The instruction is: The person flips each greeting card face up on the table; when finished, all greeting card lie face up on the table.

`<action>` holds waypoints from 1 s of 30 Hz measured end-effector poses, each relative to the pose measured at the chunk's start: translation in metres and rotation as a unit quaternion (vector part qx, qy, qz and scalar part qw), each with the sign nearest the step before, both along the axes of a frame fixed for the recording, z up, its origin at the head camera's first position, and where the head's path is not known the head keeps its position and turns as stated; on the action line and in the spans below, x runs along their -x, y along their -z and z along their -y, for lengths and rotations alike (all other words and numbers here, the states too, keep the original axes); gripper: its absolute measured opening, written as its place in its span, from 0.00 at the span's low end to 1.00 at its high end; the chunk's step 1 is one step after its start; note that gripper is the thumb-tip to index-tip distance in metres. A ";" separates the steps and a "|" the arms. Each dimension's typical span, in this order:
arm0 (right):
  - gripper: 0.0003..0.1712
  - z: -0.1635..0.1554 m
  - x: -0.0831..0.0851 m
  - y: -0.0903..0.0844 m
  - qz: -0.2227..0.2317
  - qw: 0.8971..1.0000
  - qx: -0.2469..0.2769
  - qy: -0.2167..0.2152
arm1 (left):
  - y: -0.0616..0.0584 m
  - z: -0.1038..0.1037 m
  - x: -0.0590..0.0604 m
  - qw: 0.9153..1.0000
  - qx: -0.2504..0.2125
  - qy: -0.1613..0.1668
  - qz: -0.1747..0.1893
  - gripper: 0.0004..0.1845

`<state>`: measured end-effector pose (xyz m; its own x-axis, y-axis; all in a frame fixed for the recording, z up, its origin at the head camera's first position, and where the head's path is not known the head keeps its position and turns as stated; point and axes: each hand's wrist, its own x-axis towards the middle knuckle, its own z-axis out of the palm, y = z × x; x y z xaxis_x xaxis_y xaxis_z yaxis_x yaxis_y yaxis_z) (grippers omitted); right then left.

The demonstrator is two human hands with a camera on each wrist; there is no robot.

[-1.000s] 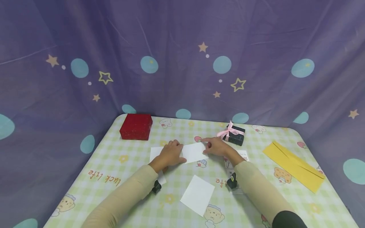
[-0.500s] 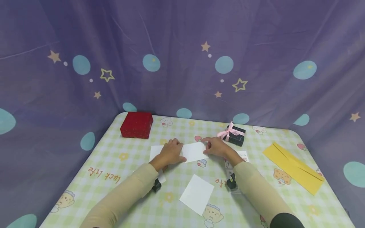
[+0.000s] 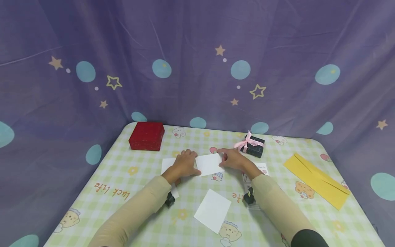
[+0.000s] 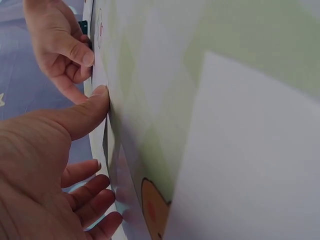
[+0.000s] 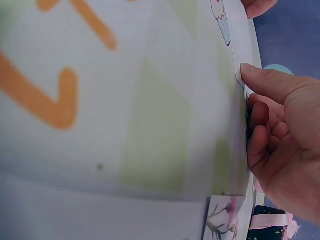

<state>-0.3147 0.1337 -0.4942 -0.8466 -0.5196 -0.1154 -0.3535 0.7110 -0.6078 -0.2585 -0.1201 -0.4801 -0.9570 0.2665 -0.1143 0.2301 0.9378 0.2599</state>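
A white card (image 3: pixel 210 164) is lying flat on the checked tablecloth (image 3: pixel 135 171) near the middle of the table, and both hands are working on it. The left hand (image 3: pixel 184 165) is resting on the card's left end, fingers loosely bent and pressing down, with the thumb tip against the paper's edge in the left wrist view. The right hand (image 3: pixel 234 159) is pinching the card's right edge between thumb and curled fingers, the forefinger stretching along the far corner.

Another white sheet (image 3: pixel 168 165) is peeking out from under the left hand and forearm. A second white card (image 3: pixel 213 210) is lying closer to the person, between the two beige sleeves. A small printed card (image 3: pixel 261 168) is sitting partly under the right wrist. Beyond the right hand, a small black gift box with a pink ribbon (image 3: pixel 252 145) is standing nearby. A red box (image 3: pixel 146 136) is sitting at the far left corner, and a yellow envelope (image 3: pixel 316 179) is lying well apart on the right.
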 end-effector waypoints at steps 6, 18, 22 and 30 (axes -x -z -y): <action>0.39 0.000 0.001 -0.002 0.002 1.000 -0.011 -0.005 | 0.003 -0.001 -0.001 1.000 -0.023 -0.009 -0.011 0.43; 0.32 -0.006 -0.001 0.001 -0.011 0.996 0.083 0.007 | 0.008 0.002 -0.003 0.991 -0.112 0.002 -0.073 0.39; 0.18 -0.011 -0.005 -0.002 -0.005 0.991 0.132 0.032 | 0.005 0.003 -0.004 0.981 -0.149 0.005 -0.124 0.25; 0.21 -0.026 -0.015 -0.002 0.107 0.959 0.257 0.050 | -0.007 0.003 -0.002 0.950 -0.228 0.016 -0.211 0.04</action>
<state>-0.2996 0.1596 -0.4924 -0.8808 -0.4715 -0.0428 -0.1262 0.3210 -0.9386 -0.2568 -0.1231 -0.4730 -0.8829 0.2262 0.4116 0.4305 0.7400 0.5167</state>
